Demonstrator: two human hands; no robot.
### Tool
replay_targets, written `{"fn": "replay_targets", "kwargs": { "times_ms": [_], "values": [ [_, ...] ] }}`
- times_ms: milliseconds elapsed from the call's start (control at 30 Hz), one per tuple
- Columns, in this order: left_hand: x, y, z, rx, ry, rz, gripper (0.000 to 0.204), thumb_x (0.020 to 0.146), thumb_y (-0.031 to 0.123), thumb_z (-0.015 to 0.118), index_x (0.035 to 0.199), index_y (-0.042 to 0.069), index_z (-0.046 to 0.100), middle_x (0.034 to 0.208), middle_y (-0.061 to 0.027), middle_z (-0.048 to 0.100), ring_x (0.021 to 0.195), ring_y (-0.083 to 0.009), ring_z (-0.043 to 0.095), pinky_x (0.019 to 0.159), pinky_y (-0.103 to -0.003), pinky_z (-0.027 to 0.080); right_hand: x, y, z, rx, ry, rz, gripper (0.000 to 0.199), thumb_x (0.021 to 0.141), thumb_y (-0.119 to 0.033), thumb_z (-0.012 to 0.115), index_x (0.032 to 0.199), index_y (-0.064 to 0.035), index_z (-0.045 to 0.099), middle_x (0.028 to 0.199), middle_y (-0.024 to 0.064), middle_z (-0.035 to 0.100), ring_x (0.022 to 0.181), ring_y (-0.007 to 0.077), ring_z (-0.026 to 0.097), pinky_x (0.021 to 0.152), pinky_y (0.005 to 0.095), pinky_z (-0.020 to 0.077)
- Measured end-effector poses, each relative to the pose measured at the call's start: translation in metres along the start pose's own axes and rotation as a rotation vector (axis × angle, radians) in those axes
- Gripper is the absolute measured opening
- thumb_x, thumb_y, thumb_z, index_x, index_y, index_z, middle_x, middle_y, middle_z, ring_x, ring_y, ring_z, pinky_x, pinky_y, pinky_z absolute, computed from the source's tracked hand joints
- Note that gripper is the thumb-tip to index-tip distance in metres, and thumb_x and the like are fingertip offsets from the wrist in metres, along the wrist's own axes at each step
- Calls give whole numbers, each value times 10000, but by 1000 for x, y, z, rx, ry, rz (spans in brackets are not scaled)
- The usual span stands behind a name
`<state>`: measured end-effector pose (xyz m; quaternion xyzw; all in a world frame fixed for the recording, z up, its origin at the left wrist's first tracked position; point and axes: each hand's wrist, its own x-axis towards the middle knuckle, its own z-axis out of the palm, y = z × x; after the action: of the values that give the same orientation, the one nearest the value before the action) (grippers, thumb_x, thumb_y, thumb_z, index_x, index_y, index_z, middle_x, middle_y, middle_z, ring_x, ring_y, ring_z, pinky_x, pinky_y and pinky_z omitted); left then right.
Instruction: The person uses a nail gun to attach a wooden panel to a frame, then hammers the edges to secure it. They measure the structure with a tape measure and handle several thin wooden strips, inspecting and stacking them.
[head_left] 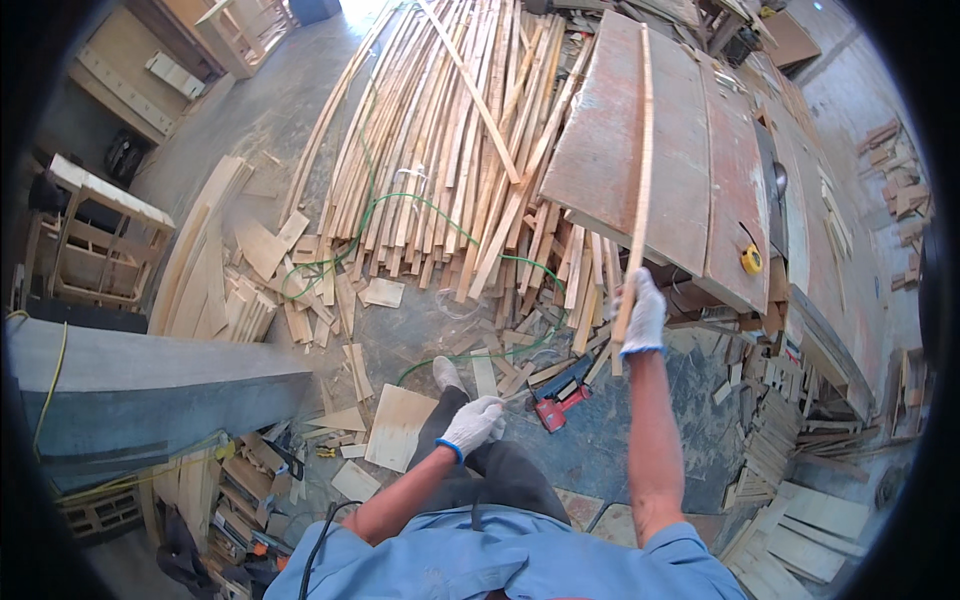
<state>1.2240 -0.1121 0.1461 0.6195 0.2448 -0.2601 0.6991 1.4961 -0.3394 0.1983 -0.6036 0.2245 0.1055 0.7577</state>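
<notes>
My right hand (645, 312), in a white knitted glove with a blue cuff, grips a long thin wooden strip (645, 140) near its close end. The strip points away from me, over the left part of a worn work table (600, 150). My left hand (474, 425), in a matching glove, is in front of my body above my legs. Its fingers are curled closed, and nothing sticks out of them. On the floor between my hands lies a red and black power tool (557, 407), apart from both.
A large pile of long wooden strips (420, 180) covers the floor ahead. A green hose (430, 206) winds across it. Scattered offcuts (400, 420) lie around my feet. A yellow tape measure (751, 259) rests on the table. A grey beam-like surface (160, 385) stands at left.
</notes>
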Motion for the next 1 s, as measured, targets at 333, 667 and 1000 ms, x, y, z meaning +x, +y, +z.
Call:
{"fn": "replay_targets", "kwargs": {
  "times_ms": [333,667,1000],
  "values": [
    [45,-41,-65,-211,124,-49,250,1014,253,511,1148,74,624,821,-53,659,635,-148,623,561,-304,527,-10,-52,14,-760,152,-665,355,974,-137,635,1263,69,636,1219,160,695,1136,232,639,1019,346,471],
    [190,-3,-124,-610,244,-102,244,1007,277,529,1069,62,627,814,-94,678,586,-191,629,542,-333,526,-1,94,75,-594,-293,115,296,972,-195,648,1185,7,687,899,29,681,722,104,619,636,254,522],
    [300,-200,-150,-143,60,-211,236,980,236,548,852,62,643,688,-86,631,542,-204,607,485,-375,490,94,296,127,-608,-119,548,245,970,-243,653,1074,-24,677,850,62,680,663,133,630,564,284,524]
  ]
}}
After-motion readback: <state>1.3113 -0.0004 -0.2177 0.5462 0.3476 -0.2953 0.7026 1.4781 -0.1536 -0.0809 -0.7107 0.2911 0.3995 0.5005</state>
